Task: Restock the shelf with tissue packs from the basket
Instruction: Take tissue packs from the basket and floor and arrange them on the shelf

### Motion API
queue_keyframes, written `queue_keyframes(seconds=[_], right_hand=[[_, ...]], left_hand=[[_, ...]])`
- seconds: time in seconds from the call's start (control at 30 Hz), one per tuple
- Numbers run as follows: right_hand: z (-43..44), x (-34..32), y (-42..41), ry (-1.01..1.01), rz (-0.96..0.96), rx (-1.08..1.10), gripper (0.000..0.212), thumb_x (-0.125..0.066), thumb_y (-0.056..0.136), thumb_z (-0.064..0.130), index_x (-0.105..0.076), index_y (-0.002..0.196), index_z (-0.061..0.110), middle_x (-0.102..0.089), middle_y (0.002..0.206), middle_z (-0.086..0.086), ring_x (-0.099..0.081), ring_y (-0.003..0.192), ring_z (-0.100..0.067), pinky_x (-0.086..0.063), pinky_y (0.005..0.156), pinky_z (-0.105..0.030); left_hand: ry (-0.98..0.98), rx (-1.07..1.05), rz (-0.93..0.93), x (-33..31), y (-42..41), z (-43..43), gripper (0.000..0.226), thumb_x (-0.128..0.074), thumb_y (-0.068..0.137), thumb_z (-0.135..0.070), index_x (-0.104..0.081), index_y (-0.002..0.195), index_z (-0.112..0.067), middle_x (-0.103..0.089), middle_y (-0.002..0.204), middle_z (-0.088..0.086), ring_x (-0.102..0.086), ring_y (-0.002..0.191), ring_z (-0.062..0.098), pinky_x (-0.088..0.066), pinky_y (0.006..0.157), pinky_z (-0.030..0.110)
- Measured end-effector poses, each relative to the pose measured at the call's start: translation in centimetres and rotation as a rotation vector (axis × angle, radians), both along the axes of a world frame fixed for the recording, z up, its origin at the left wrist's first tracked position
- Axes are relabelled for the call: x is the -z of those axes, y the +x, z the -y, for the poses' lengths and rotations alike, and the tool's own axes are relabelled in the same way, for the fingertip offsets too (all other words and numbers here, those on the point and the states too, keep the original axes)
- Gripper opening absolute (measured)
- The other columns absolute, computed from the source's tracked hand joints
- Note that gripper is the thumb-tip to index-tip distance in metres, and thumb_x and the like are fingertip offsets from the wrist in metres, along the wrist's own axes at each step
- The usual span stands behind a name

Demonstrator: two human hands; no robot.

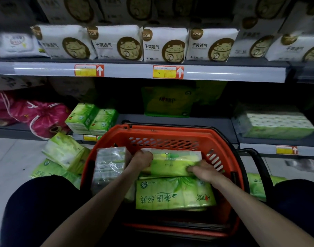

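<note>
Shelves [206, 125] are seen beyond an orange basket [167, 133]; inside it a tissue pack [172, 165] is gripped at both ends by left hand [142, 160] and right hand [204, 171], fingers curled round it, presumably for a level lift.

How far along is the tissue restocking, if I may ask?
Some green tissue packs stand on the lower shelf. The left hand and right hand grip a green pack in the orange plastic basket. A larger green pack and a clear-wrapped white pack wait inside.
</note>
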State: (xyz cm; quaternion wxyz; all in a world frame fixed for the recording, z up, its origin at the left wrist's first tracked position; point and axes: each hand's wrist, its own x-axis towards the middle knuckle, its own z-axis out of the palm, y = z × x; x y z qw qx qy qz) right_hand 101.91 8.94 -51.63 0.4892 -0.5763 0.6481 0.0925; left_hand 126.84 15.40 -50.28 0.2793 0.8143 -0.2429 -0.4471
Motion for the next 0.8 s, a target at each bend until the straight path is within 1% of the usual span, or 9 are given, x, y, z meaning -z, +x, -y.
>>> queue_keyframes(seconds=[0.07, 0.17, 0.3, 0.37, 0.47, 0.57, 0.63, 0.7, 0.8], right_hand=[[-0.1, -0.2, 0.1, -0.005, -0.002, 0.015, 0.104, -0.07, 0.079, 0.063, -0.031, 0.16, 0.011, -0.045, 0.159, -0.012, -0.05, 0.14, -0.031, -0.045, 0.107, -0.035], [0.1, 0.1, 0.3, 0.013, 0.015, 0.026, 0.107, -0.071, 0.08, 0.064, -0.028, 0.161, 0.01, -0.041, 0.162, -0.012, -0.048, 0.142, -0.031, -0.045, 0.109, -0.037], [0.0, -0.1, 0.3, 0.021, 0.045, 0.029, 0.111, -0.069, 0.08, 0.067, -0.024, 0.163, 0.009, -0.033, 0.167, -0.012, -0.041, 0.149, -0.031, -0.04, 0.116, -0.04], [-0.2, -0.3, 0.3, 0.017, 0.055, 0.03, 0.114, -0.07, 0.078, 0.068, -0.024, 0.163, 0.009, -0.035, 0.166, -0.012, -0.041, 0.148, -0.031, -0.039, 0.116, -0.04], [-0.7, -0.6, 0.0, 0.016, 0.102, 0.044, 0.118, -0.073, 0.063, 0.077, -0.039, 0.158, 0.015, -0.044, 0.162, -0.009, -0.048, 0.143, -0.029, -0.043, 0.113, -0.043], [-1.1, -1.8, -0.2, -0.005, 0.162, 0.036, 0.097, -0.075, 0.068, 0.072, -0.054, 0.147, 0.018, -0.054, 0.152, -0.005, -0.054, 0.13, -0.023, -0.045, 0.099, -0.039], [-1.1, -2.4, -0.5, -0.023, 0.212, 0.063, 0.084, -0.076, 0.075, 0.064, -0.058, 0.143, 0.019, -0.056, 0.149, -0.003, -0.054, 0.126, -0.022, -0.045, 0.1, -0.039], [-1.1, -3.1, -0.7, -0.007, 0.26, 0.094, 0.082, -0.075, 0.072, 0.063, -0.061, 0.141, 0.022, -0.056, 0.151, -0.003, -0.053, 0.132, -0.024, -0.045, 0.103, -0.042], [-1.5, -4.3, -1.0, -0.008, 0.308, 0.118, 0.083, -0.073, 0.071, 0.062, -0.06, 0.142, 0.023, -0.051, 0.155, -0.004, -0.047, 0.139, -0.026, -0.041, 0.102, -0.044]], left_hand=[[0.002, 0.004, 0.021, 0.1, 0.1, -0.1, 0.008, -0.055, 0.094, -0.009, -0.058, 0.087, -0.012, -0.059, 0.087, 0.006, -0.058, 0.088, 0.023, -0.05, 0.077, 0.031], [-0.003, -0.004, 0.021, 0.1, 0.2, -0.2, 0.005, -0.055, 0.094, -0.01, -0.058, 0.09, -0.012, -0.06, 0.091, 0.006, -0.059, 0.089, 0.023, -0.052, 0.079, 0.03], [-0.038, -0.034, 0.01, -0.1, 0.1, -0.9, 0.012, -0.061, 0.083, -0.017, -0.061, 0.09, -0.007, -0.056, 0.075, 0.005, -0.057, 0.067, 0.016, -0.046, 0.06, 0.028], [-0.03, -0.046, -0.006, -0.2, 0.1, -1.0, 0.015, -0.062, 0.08, -0.02, -0.06, 0.088, -0.008, -0.055, 0.073, 0.004, -0.056, 0.065, 0.015, -0.047, 0.059, 0.029], [0.005, -0.043, -0.047, -1.0, 0.0, -1.1, 0.01, -0.063, 0.086, -0.013, -0.054, 0.082, -0.012, -0.052, 0.071, 0.002, -0.053, 0.064, 0.011, -0.046, 0.054, 0.023], [-0.016, -0.026, -0.011, -0.6, 0.6, -1.0, 0.02, -0.071, 0.068, -0.021, -0.056, 0.078, -0.014, -0.055, 0.073, 0.001, -0.057, 0.067, 0.011, -0.047, 0.053, 0.027], [-0.002, -0.024, -0.036, 1.6, 1.5, -0.8, 0.032, -0.071, 0.056, -0.026, -0.062, 0.083, -0.012, -0.06, 0.076, 0.001, -0.061, 0.069, 0.012, -0.048, 0.051, 0.024], [0.003, -0.032, -0.049, 2.4, 2.0, -0.5, 0.041, -0.073, 0.052, -0.029, -0.068, 0.088, -0.01, -0.066, 0.081, 0.002, -0.067, 0.075, 0.014, -0.052, 0.054, 0.024], [-0.043, -0.014, -0.057, 1.0, 1.3, -0.7, 0.041, -0.072, 0.054, -0.03, -0.07, 0.09, -0.01, -0.066, 0.081, 0.0, -0.065, 0.078, 0.014, -0.049, 0.057, 0.025]])
